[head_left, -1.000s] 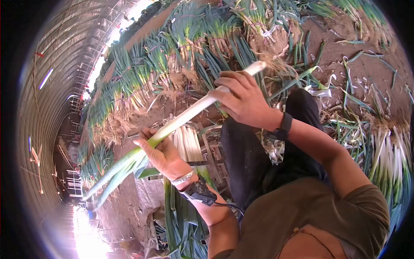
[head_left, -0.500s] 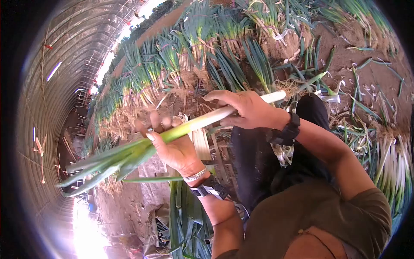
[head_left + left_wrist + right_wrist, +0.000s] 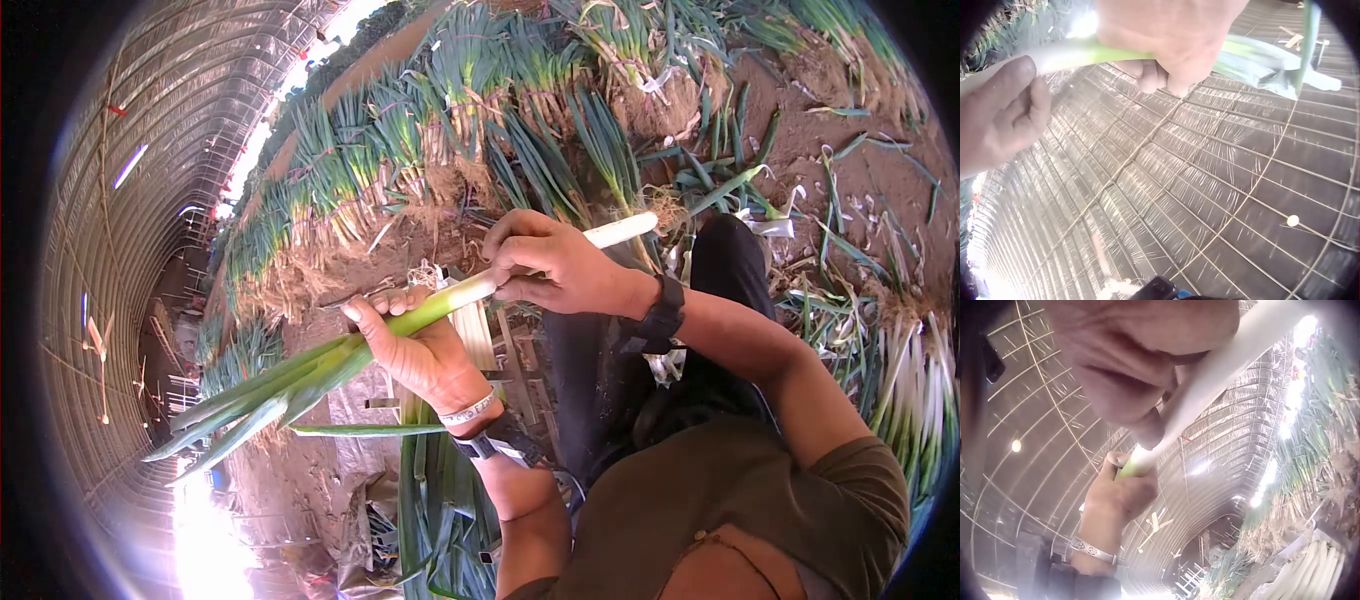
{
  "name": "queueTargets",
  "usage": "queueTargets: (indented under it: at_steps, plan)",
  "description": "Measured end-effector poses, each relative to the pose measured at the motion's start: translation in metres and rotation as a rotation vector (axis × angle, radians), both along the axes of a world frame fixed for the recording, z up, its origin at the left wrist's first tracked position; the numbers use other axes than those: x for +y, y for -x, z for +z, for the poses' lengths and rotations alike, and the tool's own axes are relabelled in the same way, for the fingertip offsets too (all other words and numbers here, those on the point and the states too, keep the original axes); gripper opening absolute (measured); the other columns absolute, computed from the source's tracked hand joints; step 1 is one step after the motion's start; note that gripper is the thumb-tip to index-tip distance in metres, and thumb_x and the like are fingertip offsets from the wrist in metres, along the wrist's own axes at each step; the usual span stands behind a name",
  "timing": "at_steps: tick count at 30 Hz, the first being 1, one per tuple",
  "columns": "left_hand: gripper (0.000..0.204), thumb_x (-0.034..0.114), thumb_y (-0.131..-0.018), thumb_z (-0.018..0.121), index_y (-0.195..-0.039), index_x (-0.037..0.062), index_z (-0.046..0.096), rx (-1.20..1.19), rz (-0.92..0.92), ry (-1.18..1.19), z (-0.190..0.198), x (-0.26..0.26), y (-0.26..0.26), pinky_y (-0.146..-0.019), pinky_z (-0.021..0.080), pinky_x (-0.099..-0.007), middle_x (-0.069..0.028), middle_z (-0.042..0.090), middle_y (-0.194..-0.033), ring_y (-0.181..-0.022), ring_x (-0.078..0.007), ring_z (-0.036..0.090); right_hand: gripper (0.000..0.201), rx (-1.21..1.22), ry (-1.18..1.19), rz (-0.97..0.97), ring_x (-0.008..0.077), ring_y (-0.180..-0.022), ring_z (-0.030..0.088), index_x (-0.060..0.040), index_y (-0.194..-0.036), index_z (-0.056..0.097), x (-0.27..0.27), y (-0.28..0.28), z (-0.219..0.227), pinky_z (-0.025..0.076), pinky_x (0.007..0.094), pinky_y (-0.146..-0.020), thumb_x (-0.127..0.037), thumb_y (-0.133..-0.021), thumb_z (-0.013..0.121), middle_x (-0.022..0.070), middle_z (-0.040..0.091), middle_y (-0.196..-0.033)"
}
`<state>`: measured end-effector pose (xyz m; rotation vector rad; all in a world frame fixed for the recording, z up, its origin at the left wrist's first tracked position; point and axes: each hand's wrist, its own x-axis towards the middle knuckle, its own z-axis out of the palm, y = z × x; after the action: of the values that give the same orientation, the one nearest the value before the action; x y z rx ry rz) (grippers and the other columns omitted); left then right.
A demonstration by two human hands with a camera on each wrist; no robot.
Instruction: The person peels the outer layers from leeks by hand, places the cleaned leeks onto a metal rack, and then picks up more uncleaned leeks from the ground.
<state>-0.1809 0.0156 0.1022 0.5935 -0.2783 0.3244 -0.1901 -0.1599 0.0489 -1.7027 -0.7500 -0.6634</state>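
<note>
Greenhouse soil; both hands point(image 3: 490, 310) grip leek point(image 3: 440, 305).

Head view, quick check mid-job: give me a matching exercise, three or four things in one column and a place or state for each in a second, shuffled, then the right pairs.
Things:
1. left hand
2. right hand
3. peeled stalks
4. unpeeled bunches

Places or states:
A. lying in a long row on the soil, roots matted with dirt
B. grips the leek where its green part starts
C. stacked white below the hands
D. grips the white shaft near the root end

Pairs: 1-B, 2-D, 3-C, 4-A
</note>
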Motion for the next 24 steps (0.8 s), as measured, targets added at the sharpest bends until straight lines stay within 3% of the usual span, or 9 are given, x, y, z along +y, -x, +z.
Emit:
queueTargets:
  at_steps: [5, 8, 9, 12, 13, 15, 17, 24]
  plan:
    - [0.021, 0.025, -0.083, 0.072, -0.082, 0.0126, 0.054, 0.069, 0.124, 0.007, 0.004, 0.003, 0.003, -0.058, 0.044, -0.0244, 0.0035, 0.054, -0.070, -0.061, -0.0089, 0.049, 0.017, -0.100, -0.130, 0.139, 0.0216, -0.094, 0.060, -0.0043, -0.081, 0.060, -0.016, 0.006, -0.001, 0.047, 0.0336, -0.078, -0.002, -0.073, 0.074, 0.0073, 0.061, -0.099]
    - [0.023, 0.024, -0.081, 0.074, -0.082, 0.0124, 0.054, 0.061, 0.200, -0.012, 0.004, 0.013, 0.002, -0.058, 0.044, -0.0246, 0.0034, 0.053, -0.069, -0.061, -0.0093, 0.049, 0.013, 0.092, -0.102, 0.093, 0.0219, -0.085, 0.063, -0.0037, -0.082, 0.059, -0.042, 0.025, 0.006, 0.047, 0.0322, -0.078, 0.001, -0.077, 0.070, 0.0108, 0.064, -0.094]
    - [0.023, 0.024, -0.081, 0.074, -0.082, 0.0124, 0.054, 0.054, 0.219, -0.021, 0.004, 0.019, 0.002, -0.058, 0.044, -0.0246, 0.0034, 0.053, -0.069, -0.061, -0.0093, 0.049, 0.015, 0.040, -0.099, 0.037, 0.0161, -0.078, 0.061, -0.0051, -0.087, 0.056, -0.046, 0.025, 0.003, 0.047, 0.0289, -0.066, -0.004, -0.080, 0.070, 0.0048, 0.059, -0.080]
    - [0.023, 0.024, -0.081, 0.074, -0.081, 0.0125, 0.054, 0.062, 0.240, 0.037, 0.008, 0.015, 0.005, -0.058, 0.043, -0.0246, 0.0032, 0.053, -0.069, -0.062, -0.0104, 0.049, 0.014, 0.152, -0.149, 0.045, 0.0107, -0.061, 0.059, -0.0041, -0.088, 0.052, -0.070, 0.033, 0.001, 0.045, 0.0252, -0.054, -0.002, -0.084, 0.065, 0.0046, 0.056, -0.079]
    - [0.023, 0.024, -0.081, 0.074, -0.081, 0.0125, 0.054, 0.054, 0.255, 0.038, 0.009, 0.019, 0.005, -0.058, 0.043, -0.0246, 0.0032, 0.053, -0.069, -0.062, -0.0104, 0.049, 0.013, 0.193, -0.103, -0.030, 0.0135, -0.067, 0.061, -0.0038, -0.088, 0.052, -0.081, 0.035, -0.001, 0.047, 0.0283, -0.058, -0.001, -0.083, 0.065, 0.0059, 0.057, -0.080]
    - [0.023, 0.025, -0.082, 0.073, -0.079, 0.0128, 0.054, 0.048, 0.262, 0.045, 0.008, 0.026, 0.005, -0.057, 0.043, -0.0243, 0.0031, 0.053, -0.069, -0.062, -0.0094, 0.049, 0.018, -0.038, 0.179, -0.234, 0.0269, -0.077, 0.062, -0.0040, -0.093, 0.053, -0.102, 0.035, -0.002, 0.048, 0.0345, -0.068, -0.003, -0.081, 0.066, 0.0111, 0.059, -0.085]
    - [0.023, 0.025, -0.083, 0.072, -0.079, 0.0130, 0.053, 0.014, 0.250, 0.038, 0.010, 0.031, 0.005, -0.057, 0.042, -0.0240, 0.0033, 0.053, -0.069, -0.062, -0.0087, 0.048, 0.022, -0.095, 0.378, -0.373, 0.0266, -0.077, 0.063, -0.0053, -0.098, 0.055, -0.118, 0.035, -0.006, 0.048, 0.0357, -0.071, -0.007, -0.079, 0.067, 0.0104, 0.061, -0.086]
    - [0.023, 0.029, -0.084, 0.070, -0.076, 0.0151, 0.053, -0.017, 0.242, 0.018, 0.018, 0.040, 0.011, -0.054, 0.039, -0.0221, 0.0054, 0.054, -0.066, -0.057, -0.0062, 0.048, 0.029, -0.089, 0.865, -0.569, 0.0234, -0.075, 0.060, -0.0075, -0.106, 0.059, -0.165, 0.029, -0.040, 0.045, 0.0348, -0.074, -0.010, -0.078, 0.065, 0.0065, 0.060, -0.080]
